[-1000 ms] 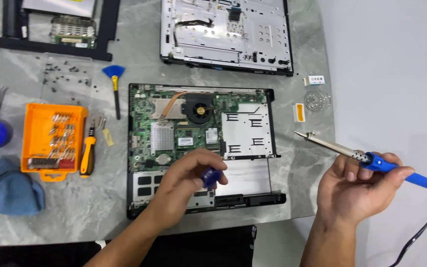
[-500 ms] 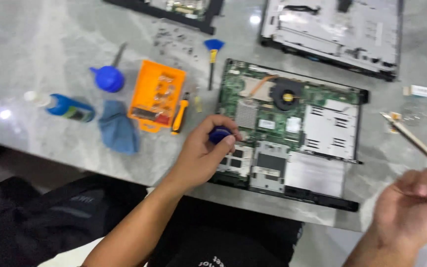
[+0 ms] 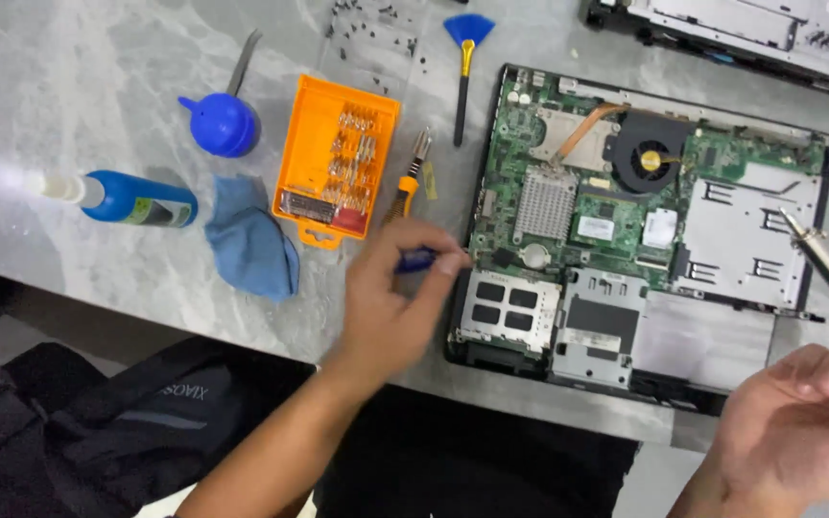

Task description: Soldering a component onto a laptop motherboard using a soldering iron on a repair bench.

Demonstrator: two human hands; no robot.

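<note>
An opened laptop base with a green circuit board, a black fan and a copper heat pipe lies on the grey marbled table. My left hand is closed around a small blue object at the laptop's left edge, beside the board. My right hand at the lower right grips a soldering iron; its metal tip points up and left over the laptop's right side. The iron's handle is hidden by the hand and the frame edge.
Left of the laptop lie orange-handled pliers, an orange tray of screwdriver bits, a blue cloth, a blue air blower, a blue bottle, a blue brush and loose screws. Another laptop shell sits behind. A dark bag is below the table edge.
The view has swung left and closer. My left hand has moved off the board toward the laptop's left edge with the blue object. My right hand with the iron sits lower in the frame.
</note>
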